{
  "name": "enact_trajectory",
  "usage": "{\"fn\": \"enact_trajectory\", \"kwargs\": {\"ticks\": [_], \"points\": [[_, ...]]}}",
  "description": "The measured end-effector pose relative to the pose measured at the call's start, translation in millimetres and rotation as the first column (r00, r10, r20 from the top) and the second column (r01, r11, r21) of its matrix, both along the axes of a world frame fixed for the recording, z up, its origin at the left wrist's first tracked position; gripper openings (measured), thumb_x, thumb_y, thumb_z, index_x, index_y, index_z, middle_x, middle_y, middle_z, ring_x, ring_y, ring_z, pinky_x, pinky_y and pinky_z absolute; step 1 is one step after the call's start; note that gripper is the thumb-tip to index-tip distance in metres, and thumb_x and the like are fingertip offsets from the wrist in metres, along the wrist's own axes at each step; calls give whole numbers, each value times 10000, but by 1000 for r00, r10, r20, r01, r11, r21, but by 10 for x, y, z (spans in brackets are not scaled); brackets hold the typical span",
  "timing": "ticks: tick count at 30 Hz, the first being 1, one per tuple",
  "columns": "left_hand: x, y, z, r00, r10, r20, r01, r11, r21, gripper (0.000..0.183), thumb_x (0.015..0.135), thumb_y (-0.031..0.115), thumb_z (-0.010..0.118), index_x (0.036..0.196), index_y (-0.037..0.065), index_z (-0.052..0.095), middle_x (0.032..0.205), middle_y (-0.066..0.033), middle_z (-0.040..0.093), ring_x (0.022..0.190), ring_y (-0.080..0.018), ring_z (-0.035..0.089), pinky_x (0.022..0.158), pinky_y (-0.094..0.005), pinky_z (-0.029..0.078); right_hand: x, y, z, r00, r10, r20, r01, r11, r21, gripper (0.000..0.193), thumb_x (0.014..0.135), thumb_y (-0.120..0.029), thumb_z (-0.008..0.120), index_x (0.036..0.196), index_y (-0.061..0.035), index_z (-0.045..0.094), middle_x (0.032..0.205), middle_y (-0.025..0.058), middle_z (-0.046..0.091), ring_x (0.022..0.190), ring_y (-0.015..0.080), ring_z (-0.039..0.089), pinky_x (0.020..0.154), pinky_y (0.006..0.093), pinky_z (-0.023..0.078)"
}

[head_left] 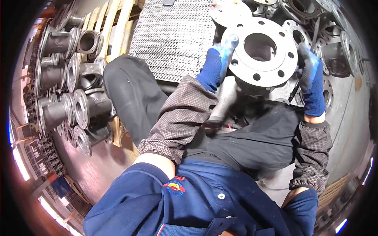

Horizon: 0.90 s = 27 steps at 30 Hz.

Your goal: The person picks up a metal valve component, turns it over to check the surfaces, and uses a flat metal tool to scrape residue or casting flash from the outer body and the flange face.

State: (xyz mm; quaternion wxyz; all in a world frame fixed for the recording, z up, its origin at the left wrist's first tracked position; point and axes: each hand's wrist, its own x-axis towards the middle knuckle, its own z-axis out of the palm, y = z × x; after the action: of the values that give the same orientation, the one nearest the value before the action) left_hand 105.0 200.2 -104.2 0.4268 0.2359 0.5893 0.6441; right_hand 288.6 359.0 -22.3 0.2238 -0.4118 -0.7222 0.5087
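Note:
A grey metal flanged valve body (263,70) stands in front of me, its round flange facing up toward me. The flange has a wide central bore and a ring of bolt holes. My left hand (220,59), in a blue knit glove with a lighter coated palm, grips the flange's left edge with the thumb on top. On the opposite edge, my right hand (312,76) closes in a matching glove, thumb upward. Most fingers of both hands are hidden behind the part. Its lower portion is in shadow above my legs.
A stack of wavy metal mesh-like layers (173,35) stands ahead, left of centre. More flanged castings (88,106) are piled on the left by a wooden pallet (118,29). Other castings (334,55) crowd the far right. My bent knee (132,84) is beside the stack.

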Motion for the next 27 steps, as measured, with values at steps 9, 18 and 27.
{"fn": "enact_trajectory", "kwargs": {"ticks": [9, 18, 27], "points": [[-597, -978, 884, 725, 234, -648, -137, 971, 198, 378, 1018, 194, 360, 1293, -41, 468, 1153, -180, 612, 1015, -187, 627, 867, -292, 532, -830, -479, 502, 917, 376, 131, -344, 583, 736, 341, 884, -85, 398, 1173, 29, 539, 964, 224, 634, 797, 266, 653, 618, 323, 525], [-1280, -1704, 399, 742, 670, 27, -668, 735, 116, 431, 965, 284, 499, 1202, -72, 556, 1083, -116, 649, 925, -160, 639, 813, -257, 510, -2032, -1216, 46, 817, 576, 21, -571, 803, 168, 231, 913, -110, 412, 718, -29, 505, 599, -6, 466, 480, 39, 433, 441, 196, 352], [-1906, -2121, 258, 886, 461, 51, -459, 887, -44, 419, 949, 270, 530, 1219, -51, 539, 1075, -121, 645, 887, -172, 646, 772, -264, 525, -2162, -1471, -43, 876, 463, -140, -482, 815, -320, 235, 925, -244, 479, 818, -46, 544, 651, -21, 496, 510, 61, 463, 473, 200, 371]]}}
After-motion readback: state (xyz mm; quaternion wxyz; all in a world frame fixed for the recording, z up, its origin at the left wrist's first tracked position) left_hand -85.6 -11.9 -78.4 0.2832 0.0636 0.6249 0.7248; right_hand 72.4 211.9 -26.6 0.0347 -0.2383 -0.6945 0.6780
